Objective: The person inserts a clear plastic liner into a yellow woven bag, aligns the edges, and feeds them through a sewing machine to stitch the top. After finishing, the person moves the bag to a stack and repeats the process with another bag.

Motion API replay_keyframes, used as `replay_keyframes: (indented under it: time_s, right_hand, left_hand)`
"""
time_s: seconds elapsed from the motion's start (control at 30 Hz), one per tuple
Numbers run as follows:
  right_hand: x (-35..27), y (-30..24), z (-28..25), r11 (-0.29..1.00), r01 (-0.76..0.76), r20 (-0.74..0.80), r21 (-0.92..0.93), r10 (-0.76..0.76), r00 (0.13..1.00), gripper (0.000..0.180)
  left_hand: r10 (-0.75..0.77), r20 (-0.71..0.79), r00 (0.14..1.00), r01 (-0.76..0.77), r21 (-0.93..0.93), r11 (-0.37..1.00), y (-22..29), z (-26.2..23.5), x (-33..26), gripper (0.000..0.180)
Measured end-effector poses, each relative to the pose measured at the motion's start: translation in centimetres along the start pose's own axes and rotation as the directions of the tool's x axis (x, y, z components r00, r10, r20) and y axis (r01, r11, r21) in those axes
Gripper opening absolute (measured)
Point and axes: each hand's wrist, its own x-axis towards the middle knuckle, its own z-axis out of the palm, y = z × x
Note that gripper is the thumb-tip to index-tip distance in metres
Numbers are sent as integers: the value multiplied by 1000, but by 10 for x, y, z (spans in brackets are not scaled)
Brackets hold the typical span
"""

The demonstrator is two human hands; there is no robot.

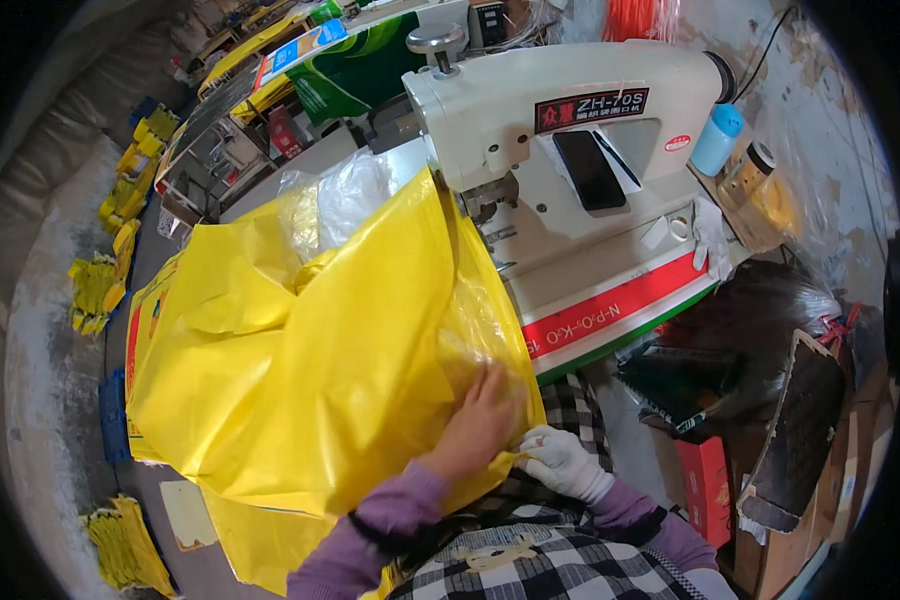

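Observation:
A large yellow plastic woven bag (pixel 360 370) covers the work table in front of me and drapes over its near edge. Clear plastic film (pixel 475 335), seemingly a liner, shows at the bag's right side. My bare left hand (pixel 480 425) lies on that part, fingers stretched out and slightly blurred. At the bag's lower right corner my right hand (pixel 560 462), in a white glove, pinches the yellow edge; its fingertips are partly hidden. Beyond the bag stands a white industrial sewing machine (pixel 560 110), its needle area close to the bag's upper right edge.
A black phone (pixel 588 170) rests on the machine bed, with a white glove (pixel 710 238) at its right end. Farther right stand a blue bottle (pixel 717 140) and a jar (pixel 750 170). Bundled yellow bags (pixel 125 545) lie at left; a red box (pixel 705 490) sits low at right.

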Motion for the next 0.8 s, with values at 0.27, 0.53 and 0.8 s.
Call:
replay_keyframes:
  time_s: [0.27,0.53,0.8]
  right_hand:
    - [23,2,-23,999,23,-172,46,-15,985,12]
    - [81,-10,12,995,66,-116,-79,-75,990,35]
    - [168,-83,35,972,97,-104,-214,-121,987,21]
  left_hand:
    - [-87,-406,910,220,294,930,36,-128,-196,74]
    - [-261,-432,863,493,611,620,-144,-200,-266,38]
    - [-166,-625,762,569,526,632,-249,-209,-306,44]
